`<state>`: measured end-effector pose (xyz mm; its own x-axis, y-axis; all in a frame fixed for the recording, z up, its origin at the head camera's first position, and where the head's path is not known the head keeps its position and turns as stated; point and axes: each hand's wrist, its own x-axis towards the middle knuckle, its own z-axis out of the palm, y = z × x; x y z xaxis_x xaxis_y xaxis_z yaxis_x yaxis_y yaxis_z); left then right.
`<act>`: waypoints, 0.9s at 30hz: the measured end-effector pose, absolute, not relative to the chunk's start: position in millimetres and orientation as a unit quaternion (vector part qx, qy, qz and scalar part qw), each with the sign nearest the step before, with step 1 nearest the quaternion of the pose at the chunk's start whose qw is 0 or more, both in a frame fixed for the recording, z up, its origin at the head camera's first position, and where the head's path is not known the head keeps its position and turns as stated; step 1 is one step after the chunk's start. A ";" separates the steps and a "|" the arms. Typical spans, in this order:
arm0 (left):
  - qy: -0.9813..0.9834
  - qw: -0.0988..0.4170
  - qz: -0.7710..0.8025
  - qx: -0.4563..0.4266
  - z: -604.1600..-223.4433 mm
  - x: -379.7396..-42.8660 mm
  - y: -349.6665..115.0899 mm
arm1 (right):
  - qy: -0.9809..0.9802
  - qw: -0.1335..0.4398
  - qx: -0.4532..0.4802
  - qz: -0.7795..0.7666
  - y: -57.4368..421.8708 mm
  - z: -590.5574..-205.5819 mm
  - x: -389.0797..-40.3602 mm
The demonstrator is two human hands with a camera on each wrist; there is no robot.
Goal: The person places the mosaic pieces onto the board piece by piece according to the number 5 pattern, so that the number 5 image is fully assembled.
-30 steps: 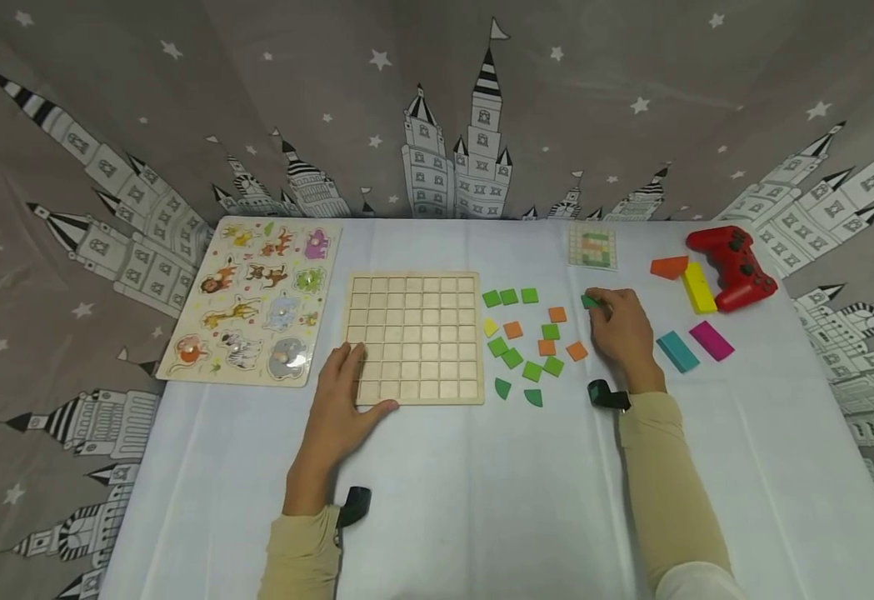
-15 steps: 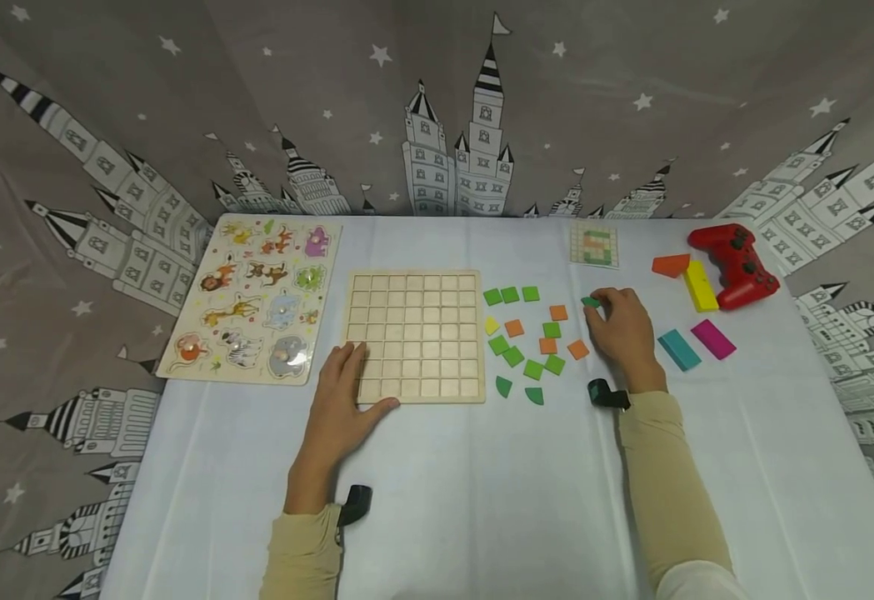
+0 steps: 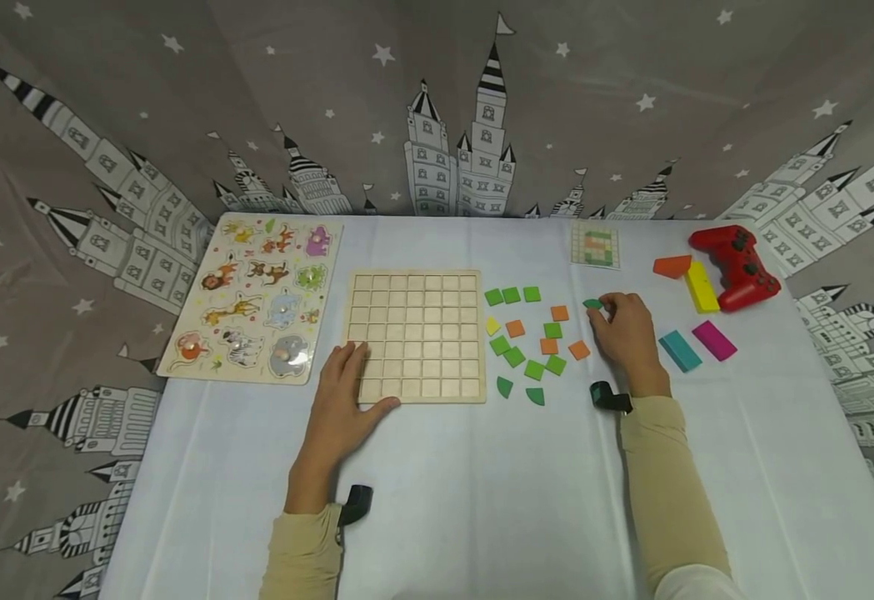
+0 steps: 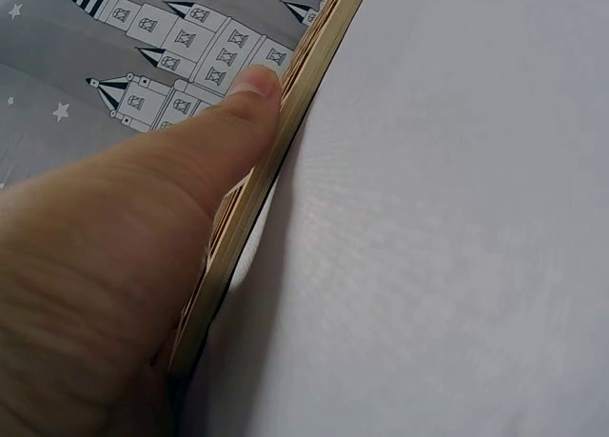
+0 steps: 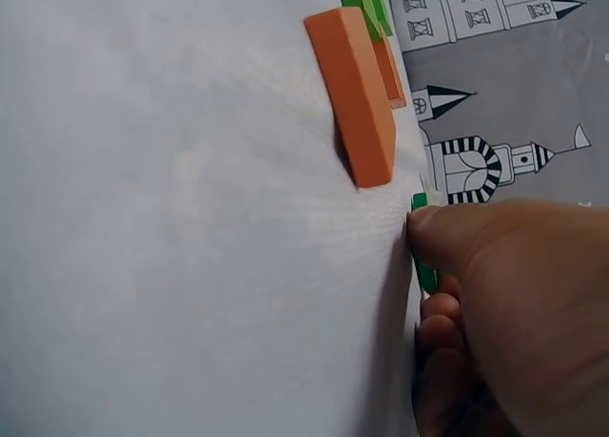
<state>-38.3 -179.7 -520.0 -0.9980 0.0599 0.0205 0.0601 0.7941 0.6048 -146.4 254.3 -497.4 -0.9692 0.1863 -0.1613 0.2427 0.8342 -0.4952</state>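
My left hand [image 3: 341, 408] lies on the near left corner of a wooden grid board [image 3: 432, 333], fingers extended over its left side and thumb along the near edge. The thumb [image 4: 252, 99] shows up close on the board's edge in the left wrist view. To the right of the loose tiles, my right hand [image 3: 626, 333] pinches a green quarter-circle tile [image 5: 429, 277] between thumb and fingers, low over the white cloth. Between board and right hand lie several green square tiles [image 3: 533, 370], orange square tiles [image 3: 579, 350], a yellow tile [image 3: 492, 326] and two green quarter-circle tiles [image 3: 505, 387].
An animal peg puzzle [image 3: 257, 292] lies left of the board. A grid pattern card [image 3: 595, 244] is at the back. Toward the right sit an orange block [image 3: 672, 267], a yellow block [image 3: 701, 287], a teal block [image 3: 680, 351], a magenta block [image 3: 715, 340] and a red game controller [image 3: 736, 268].
My right hand has shifted very slightly toward me and right, still pinching the green quarter-circle tile, more of which now shows. The left hand and board keep their place.
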 end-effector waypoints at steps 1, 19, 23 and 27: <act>-0.947 0.000 -0.319 -0.033 -519.8 -38.6 -179.4 | 0.957 0.051 0.108 -0.265 253.5 -496.7 -145.7; -0.951 -0.011 -0.307 -0.041 -518.8 -39.9 -176.5 | 0.937 0.010 -0.158 -0.312 129.4 -463.8 -159.1; -0.949 -0.011 -0.313 -0.037 -517.8 -39.1 -177.5 | 0.928 0.032 -0.203 -0.310 94.1 -466.2 -168.2; -0.947 -0.008 -0.319 -0.033 -517.3 -37.7 -178.8 | 0.921 0.075 -0.216 -0.316 62.4 -470.1 -175.9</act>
<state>-37.7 -178.8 -517.3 -0.9977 0.0678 0.0055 0.0573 0.7946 0.6044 -175.9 62.4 -470.1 -0.8957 -0.4447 -0.0018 -0.3497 0.7069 -0.6149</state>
